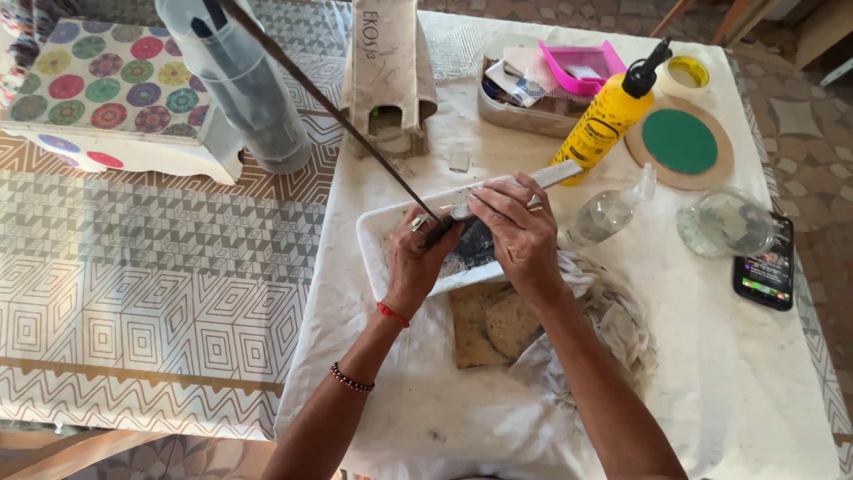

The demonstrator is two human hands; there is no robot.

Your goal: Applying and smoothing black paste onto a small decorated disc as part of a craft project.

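Both forearms enter from the table's near edge, the left wrist wearing 2 bead bracelets. Left hand (414, 258) is clenched round the lower end of a long dark strip (329, 107), which slants up and away toward the far left corner. Right hand (520, 233) pinches a flat grey tool (524, 185) across that same end. Both meet over a white tray (373, 233) near the middle of the table (764, 391). The strip looks thin, narrow and dark brown; it seems light and springy, likely to whip or bend, so a hold close to the worked end suits it best. Beneath the wrists lie a crumpled cloth (604, 324) and a brown sponge (484, 329). Farther out stand a yellow glue bottle (606, 120), a clear spray bottle (613, 209) and a phone (766, 267) at the right edge.
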